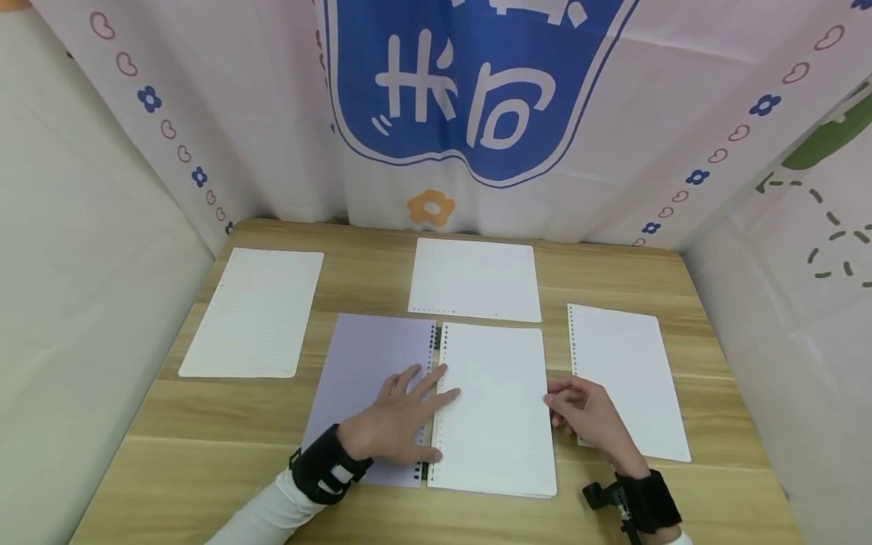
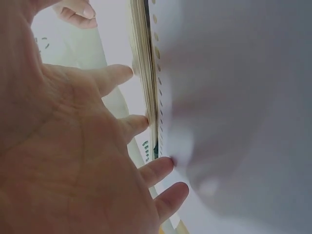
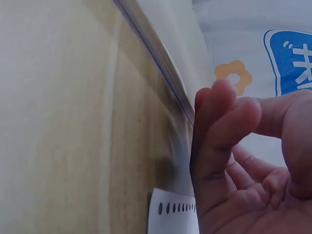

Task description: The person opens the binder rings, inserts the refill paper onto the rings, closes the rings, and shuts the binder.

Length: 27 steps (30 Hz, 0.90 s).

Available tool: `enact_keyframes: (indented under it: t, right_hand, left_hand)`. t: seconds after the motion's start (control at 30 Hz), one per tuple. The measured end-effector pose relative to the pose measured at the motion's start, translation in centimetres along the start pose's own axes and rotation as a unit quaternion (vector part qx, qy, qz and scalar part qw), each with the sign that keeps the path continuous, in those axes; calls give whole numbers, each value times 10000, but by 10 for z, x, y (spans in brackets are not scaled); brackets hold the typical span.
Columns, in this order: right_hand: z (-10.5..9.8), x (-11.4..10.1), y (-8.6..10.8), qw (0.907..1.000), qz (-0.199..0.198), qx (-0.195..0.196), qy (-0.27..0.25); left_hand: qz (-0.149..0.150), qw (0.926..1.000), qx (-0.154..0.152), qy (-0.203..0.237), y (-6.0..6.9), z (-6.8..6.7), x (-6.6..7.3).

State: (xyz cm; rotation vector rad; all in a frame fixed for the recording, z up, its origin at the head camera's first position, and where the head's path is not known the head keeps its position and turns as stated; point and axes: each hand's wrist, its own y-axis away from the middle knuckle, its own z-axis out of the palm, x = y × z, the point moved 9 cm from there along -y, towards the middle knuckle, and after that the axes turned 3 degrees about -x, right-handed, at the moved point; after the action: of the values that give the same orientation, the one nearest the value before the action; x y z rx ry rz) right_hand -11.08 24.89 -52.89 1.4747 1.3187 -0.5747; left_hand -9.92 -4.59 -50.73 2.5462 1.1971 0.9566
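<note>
An open ring-bound notebook lies before me, its lilac cover on the left and its stack of white lined pages on the right. My left hand spreads across the binding, fingers straight, with the fingertips on the pages' punched edge. At the stack's right edge, my right hand pinches the page edge between thumb and forefinger, its other fingers curled. In the right wrist view, the curled fingers partly hide that contact. The pages lie flat.
Loose punched sheets lie around the notebook: a left sheet, a back sheet and a right sheet partly under my right hand. A printed curtain hangs behind the wooden table.
</note>
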Motion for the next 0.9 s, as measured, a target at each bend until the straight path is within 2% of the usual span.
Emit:
enact_keyframes:
  t: [0.23,0.63,0.9]
  right_hand:
    - [6,-2,0,9997,40,-242,48]
    - [1,2,-2,9993,160,78,335]
    - [-2,5,-2,9993,228,181,228]
  left_hand:
    - [0,10000,-50,-46,2,-1,-5]
    - [6,10000,-53,-58,1,1,-2]
    - [-2,9998,-87,-160,2,3,-1]
